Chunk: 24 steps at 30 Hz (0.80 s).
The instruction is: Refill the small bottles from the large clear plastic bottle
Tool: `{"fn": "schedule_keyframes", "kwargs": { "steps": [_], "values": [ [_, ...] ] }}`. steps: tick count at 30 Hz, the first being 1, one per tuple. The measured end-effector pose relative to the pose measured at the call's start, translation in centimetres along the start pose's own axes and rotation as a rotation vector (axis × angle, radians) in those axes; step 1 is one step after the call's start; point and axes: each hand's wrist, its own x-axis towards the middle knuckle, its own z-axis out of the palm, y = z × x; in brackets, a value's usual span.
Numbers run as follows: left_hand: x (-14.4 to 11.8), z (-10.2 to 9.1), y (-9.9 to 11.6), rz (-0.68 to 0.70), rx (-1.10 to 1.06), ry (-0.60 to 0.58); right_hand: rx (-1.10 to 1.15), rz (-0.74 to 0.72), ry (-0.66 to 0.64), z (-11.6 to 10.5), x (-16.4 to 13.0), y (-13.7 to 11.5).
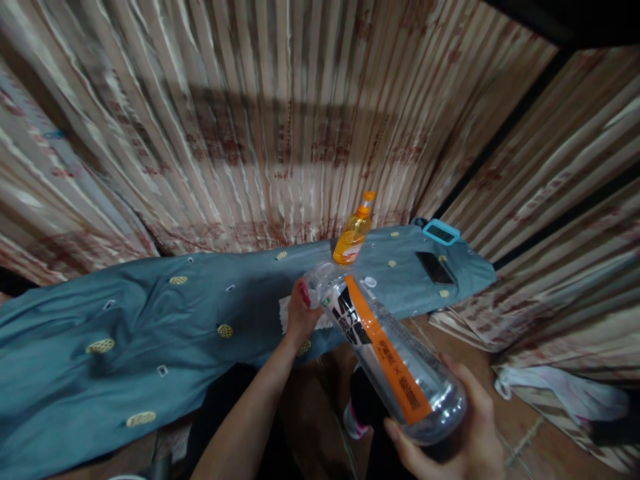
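A large clear plastic bottle (380, 353) with an orange, black and white label lies aslant across the middle, its base toward me at lower right. My right hand (465, 427) is wrapped around that base. At the bottle's upper-left end, my left hand (301, 317) closes on a clear plastic piece (320, 277) with a reddish-pink part by the fingers. Whether this piece is the bottle's own neck or a separate small container, I cannot tell. Behind my left hand lies a white scalloped cloth or tissue (285, 312). A round white cap (370, 282) rests beyond the bottle.
A pump bottle of orange-yellow liquid (353, 237) stands on the blue-green cloth-covered surface (200, 320). To the right are a dark phone (435, 268) and a light-blue framed object (441, 231). Pleated curtains (300, 133) hang behind. White fabric (565, 393) lies at lower right.
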Motion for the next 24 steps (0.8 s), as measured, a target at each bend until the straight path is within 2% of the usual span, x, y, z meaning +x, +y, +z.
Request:
{"fn": "schedule_keyframes", "kwargs": {
  "steps": [5, 11, 17, 24],
  "values": [
    [-0.1, 0.0, 0.0, 0.027, -0.020, -0.026, -0.008, -0.031, 0.006, 0.2, 0.1, 0.4],
    [0.0, 0.2, -1.2, 0.017, -0.010, 0.001, -0.008, -0.024, -0.001, 0.1, 0.0, 0.5],
    [-0.3, 0.6, -1.6, 0.064, -0.068, -0.047, 0.025, -0.006, -0.005, 0.2, 0.1, 0.4],
    [-0.3, 1.3, -2.2, 0.047, -0.063, 0.008, 0.037, 0.007, -0.008, 0.4, -0.1, 0.5]
  ]
}}
